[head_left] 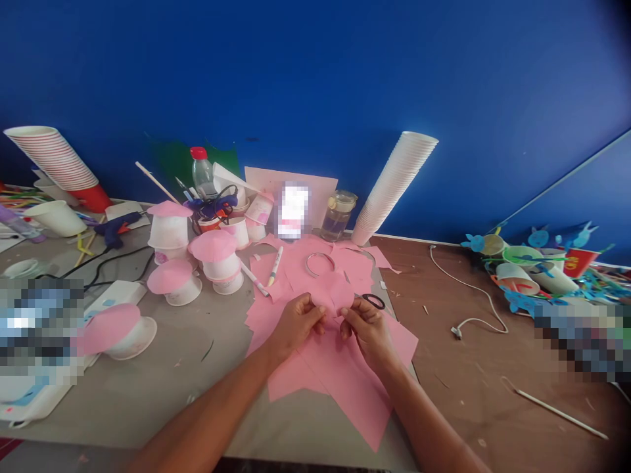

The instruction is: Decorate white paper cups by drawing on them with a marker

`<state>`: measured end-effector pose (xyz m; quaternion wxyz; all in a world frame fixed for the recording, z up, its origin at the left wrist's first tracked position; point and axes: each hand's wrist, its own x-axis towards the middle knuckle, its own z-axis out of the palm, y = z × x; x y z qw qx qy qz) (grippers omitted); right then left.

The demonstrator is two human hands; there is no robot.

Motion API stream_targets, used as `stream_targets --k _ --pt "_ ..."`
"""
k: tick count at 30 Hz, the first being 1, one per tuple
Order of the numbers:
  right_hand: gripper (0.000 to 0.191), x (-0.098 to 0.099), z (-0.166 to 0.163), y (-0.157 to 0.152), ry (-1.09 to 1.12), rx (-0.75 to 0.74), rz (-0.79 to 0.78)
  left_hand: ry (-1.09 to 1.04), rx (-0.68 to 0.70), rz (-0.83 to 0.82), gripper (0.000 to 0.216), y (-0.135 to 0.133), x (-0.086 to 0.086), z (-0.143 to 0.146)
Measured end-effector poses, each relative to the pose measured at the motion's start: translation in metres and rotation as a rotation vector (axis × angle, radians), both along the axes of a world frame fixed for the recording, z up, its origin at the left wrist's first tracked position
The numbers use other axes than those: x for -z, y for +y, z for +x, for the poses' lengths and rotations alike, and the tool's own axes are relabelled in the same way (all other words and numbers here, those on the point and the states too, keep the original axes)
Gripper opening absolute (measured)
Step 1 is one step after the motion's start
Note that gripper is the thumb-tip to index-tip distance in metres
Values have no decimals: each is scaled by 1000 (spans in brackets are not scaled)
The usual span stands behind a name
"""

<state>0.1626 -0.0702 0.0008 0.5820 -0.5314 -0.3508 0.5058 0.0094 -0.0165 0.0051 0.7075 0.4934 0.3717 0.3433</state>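
The counter (148,394) is grey on your left and brown on your right. Loose pink sheets (345,387) lie fanned across its middle, overlapping one another and running to the near edge. Behind them a tall stack of cups (394,184) leans against the blue wall (315,79). Upturned capped cups (217,259), each topped with pink paper, stand left of the sheets.

Your left hand (296,322) and right hand (369,328) meet above the sheets. Both are closed in a pinch on one paper piece (336,295), also pink. It rises between them with a rounded top and sits just over the pile. A black ring (373,301) lies on the sheets just beside your right hand.

Handling, as judged from the view: the paper piece looks very light, thin and limp. It will likely bend under its own weight if you hold it by one corner, and it should crease or tear rather than spring back. Take it at the lower edge with fingertips of both hands set close together, as you have it now. Use light pressure, since a hard squeeze will probably leave a fold. Its colour matches the sheets below, so it would be hard to pick out if it dropped.
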Motion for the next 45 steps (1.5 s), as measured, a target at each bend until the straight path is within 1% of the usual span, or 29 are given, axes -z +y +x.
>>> stream_targets --k 3,6,13,20,22,26,29,32,40,45 --pt "26 1 0 0 16 3 1 21 -8 14 25 -1 1 0" --pt "28 1 0 0 17 21 -1 22 -3 -7 26 -1 1 0" --pt "34 -3 -4 0 -51 58 -9 -8 20 -44 26 -2 -2 1" --pt "34 1 -4 0 -85 69 16 -19 10 -52 26 -2 2 2" --pt "35 2 -4 0 -108 78 12 -66 11 -92 26 -2 2 2" --pt "35 2 -5 1 -152 124 2 -192 20 -226 26 -2 1 1" --pt "33 0 -7 1 -139 99 1 -219 47 -276 27 -2 1 1" --pt "32 -1 -7 0 -116 68 2 -189 61 -257 28 -3 3 3" --pt "32 3 -4 1 40 61 -19 -28 33 -110 23 -6 2 5" --pt "30 3 -4 1 75 34 -11 32 26 -88 23 -6 3 6"
